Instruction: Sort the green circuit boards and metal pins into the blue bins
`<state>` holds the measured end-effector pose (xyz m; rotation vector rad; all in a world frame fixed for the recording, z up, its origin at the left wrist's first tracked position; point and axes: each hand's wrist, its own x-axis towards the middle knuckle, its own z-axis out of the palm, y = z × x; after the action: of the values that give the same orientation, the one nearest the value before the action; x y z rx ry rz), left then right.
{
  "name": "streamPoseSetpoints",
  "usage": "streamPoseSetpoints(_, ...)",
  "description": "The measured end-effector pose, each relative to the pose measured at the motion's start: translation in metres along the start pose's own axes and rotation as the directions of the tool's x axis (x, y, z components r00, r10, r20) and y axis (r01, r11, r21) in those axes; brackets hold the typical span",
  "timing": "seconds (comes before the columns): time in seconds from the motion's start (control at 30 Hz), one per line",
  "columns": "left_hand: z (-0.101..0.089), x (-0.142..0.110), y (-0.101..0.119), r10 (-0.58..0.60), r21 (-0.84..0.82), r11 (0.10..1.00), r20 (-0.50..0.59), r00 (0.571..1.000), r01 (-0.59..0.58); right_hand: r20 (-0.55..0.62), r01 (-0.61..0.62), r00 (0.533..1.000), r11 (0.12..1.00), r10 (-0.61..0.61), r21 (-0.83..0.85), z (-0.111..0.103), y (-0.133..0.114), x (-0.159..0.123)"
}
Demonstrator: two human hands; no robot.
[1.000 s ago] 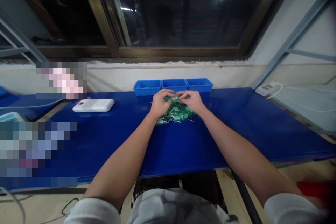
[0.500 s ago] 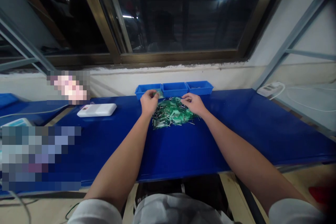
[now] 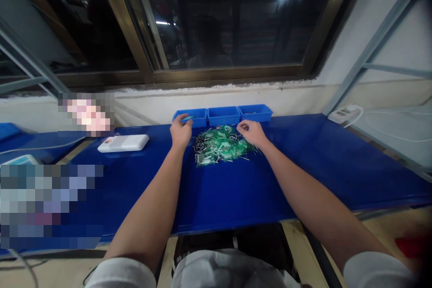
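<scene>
My left hand (image 3: 181,132) is at the front of the left blue bin (image 3: 199,121), its fingers apart at the bin's edge. A small green packet (image 3: 188,118) shows just past the fingertips, over or in that bin; I cannot tell whether they still touch it. My right hand (image 3: 252,132) hovers at the right edge of the pile, thumb and fingers pinched together; whatever is between them is too small to make out. Between the hands lies a pile of green plastic packets (image 3: 224,146) mixed with loose thin metal pins (image 3: 201,142).
Beside the left bin stand a middle blue bin (image 3: 222,121) and a right blue bin (image 3: 265,116) with some small metal pieces. A white box-shaped device (image 3: 123,143) lies on the blue table (image 3: 229,198) to the left. A white power strip (image 3: 344,114) sits at the far right.
My left hand has moved left from the pile to the left bin with a green packet, and its fingers have spread. My right hand has shifted slightly right, off the packets.
</scene>
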<state>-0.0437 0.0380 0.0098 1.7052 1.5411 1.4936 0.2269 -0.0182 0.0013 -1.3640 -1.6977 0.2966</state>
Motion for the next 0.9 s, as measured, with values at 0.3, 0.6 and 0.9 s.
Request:
streamPoseSetpoints(0.3, 0.028, -0.031, 0.025, 0.14, 0.347, 0.902, 0.324, 0.936, -0.255, 0.325, 0.268, 0.919, 0.958, -0.222, -0.103, 0.004, -0.009, -0.007)
streamPoseSetpoints(0.6, 0.042, -0.035, 0.025, 0.206, 0.106, 0.964, 0.28, 0.938, -0.244, 0.286, 0.26, 0.932, 0.961, -0.224, -0.092, 0.008, -0.012, -0.009)
streamPoseSetpoints(0.9, 0.049, -0.042, 0.038, 0.015, -0.376, 0.919, 0.33, 0.944, 0.117, 0.165, -0.002, 0.986, 0.985, -0.027, 0.171, 0.012, -0.016, -0.005)
